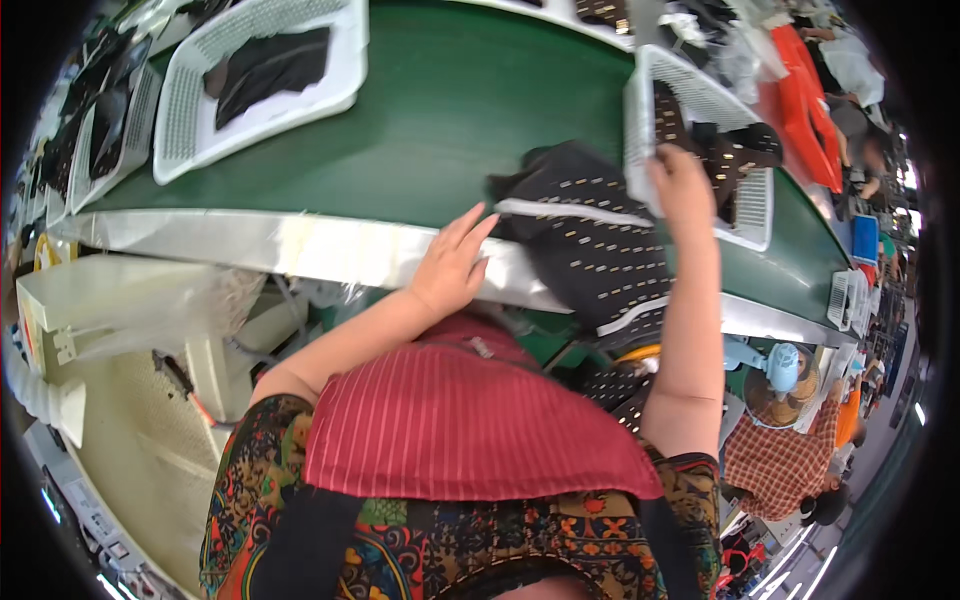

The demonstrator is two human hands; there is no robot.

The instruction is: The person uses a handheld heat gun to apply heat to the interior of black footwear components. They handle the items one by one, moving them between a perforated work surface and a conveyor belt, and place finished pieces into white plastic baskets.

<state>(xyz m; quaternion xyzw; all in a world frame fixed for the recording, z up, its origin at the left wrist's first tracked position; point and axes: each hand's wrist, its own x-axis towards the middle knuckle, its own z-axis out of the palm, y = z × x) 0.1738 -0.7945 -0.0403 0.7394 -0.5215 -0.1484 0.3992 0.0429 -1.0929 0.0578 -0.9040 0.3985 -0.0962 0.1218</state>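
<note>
A black fabric piece (590, 250) with rows of small light dashes and white strips lies over the table's near edge, partly hanging down. My left hand (455, 265) rests at the metal edge just left of this fabric, fingers spread, the tips close to its border. My right hand (685, 190) is at the left rim of a white plastic basket (755, 225), which holds dark fabric pieces (725, 150) with light marks. Its fingers are curled beside that cloth. What they hold, if anything, is hidden and slightly blurred.
The green tabletop (450, 110) has a metal front edge (340, 245). Another white basket (260, 140) with black cloth stands at the far left. Cream-coloured equipment (120, 300) sits below left. A blue fan (783, 368) and a person in a checked shirt (780, 455) are at right.
</note>
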